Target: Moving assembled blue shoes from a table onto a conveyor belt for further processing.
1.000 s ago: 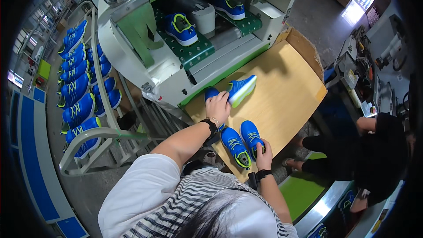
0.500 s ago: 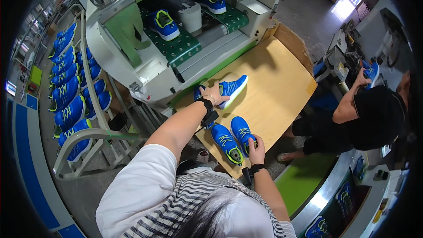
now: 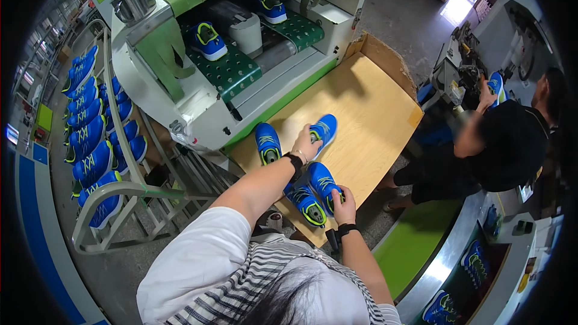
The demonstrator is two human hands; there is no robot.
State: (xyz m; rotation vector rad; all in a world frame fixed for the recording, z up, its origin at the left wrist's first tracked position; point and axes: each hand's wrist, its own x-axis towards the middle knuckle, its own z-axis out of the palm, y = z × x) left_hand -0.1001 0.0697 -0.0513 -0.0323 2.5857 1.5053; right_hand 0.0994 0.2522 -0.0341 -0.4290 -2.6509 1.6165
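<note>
My left hand (image 3: 306, 145) is closed on the heel end of a blue sneaker (image 3: 326, 129) with yellow-green trim, its toe pointing away from me on the wooden board. Left of that hand stands another blue sneaker (image 3: 266, 139), apart from the fingers. My right hand (image 3: 345, 206) grips the collar of a blue laced sneaker (image 3: 322, 181) by its right side, the fingertips partly hidden. Touching it on the left is a matching sneaker (image 3: 307, 204), partly behind my left forearm.
The tan board (image 3: 367, 108) has a raised cardboard edge (image 3: 385, 60). Beyond it a machine with a perforated green belt (image 3: 232, 75) carries sneakers. A metal rack (image 3: 129, 189) of blue sneakers stands left. A co-worker (image 3: 506, 144) handles a shoe at right.
My left hand has turned its sneaker from lying sideways to toe-away and brought it nearer. The sneaker at its left now shows fully. My right hand keeps its hold.
</note>
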